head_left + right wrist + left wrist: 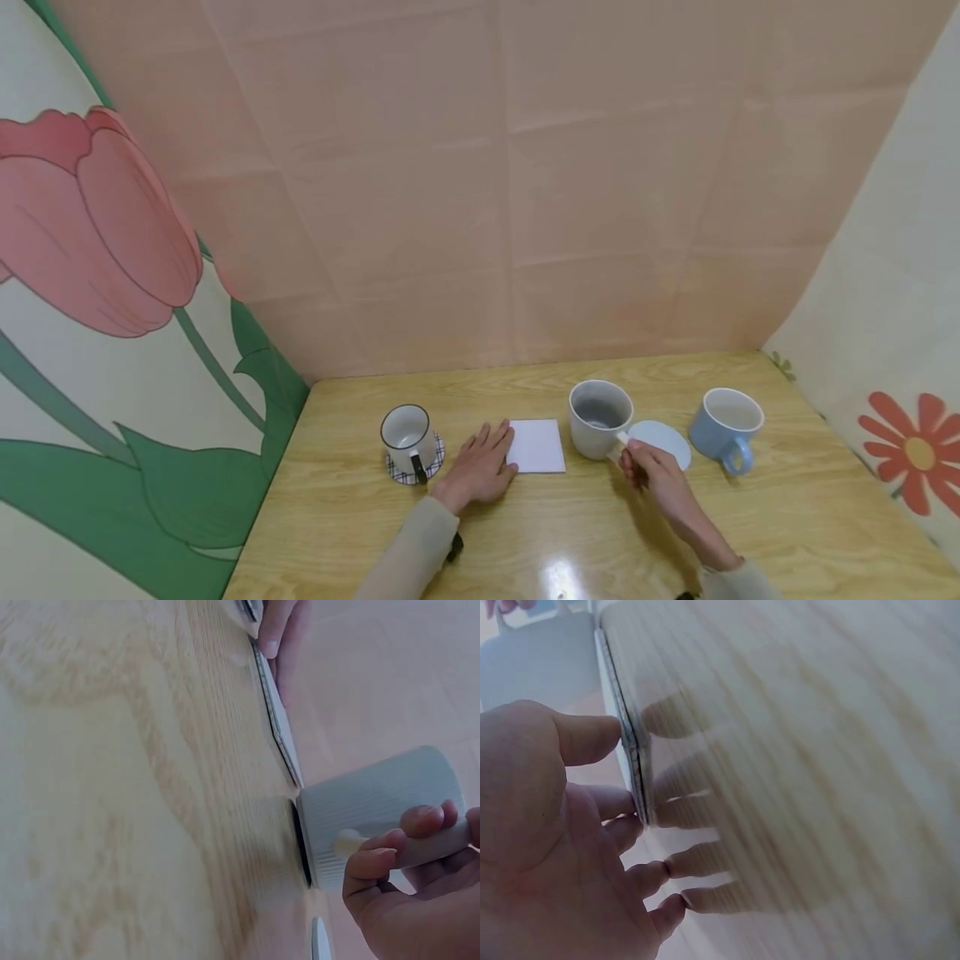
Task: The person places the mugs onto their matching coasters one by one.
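My right hand (660,479) grips the handle of a ribbed white mug (597,429), fingers curled round it. In the right wrist view the mug (379,799) has its base at or very near the tabletop; I cannot tell whether it touches. A white square coaster (537,447) lies to the mug's left. My left hand (477,467) rests at that coaster's left side with fingers extended. The left wrist view shows the thumb and fingertips against the edge of the coaster (628,727), which looks layered.
Farther left, a white mug with a black rim (408,435) stands on a round checked coaster (437,472). A pale round coaster (671,442) lies right of the held mug, beside a light blue mug (716,437). The wooden table (540,533) meets a pink wall covering (517,208) behind.
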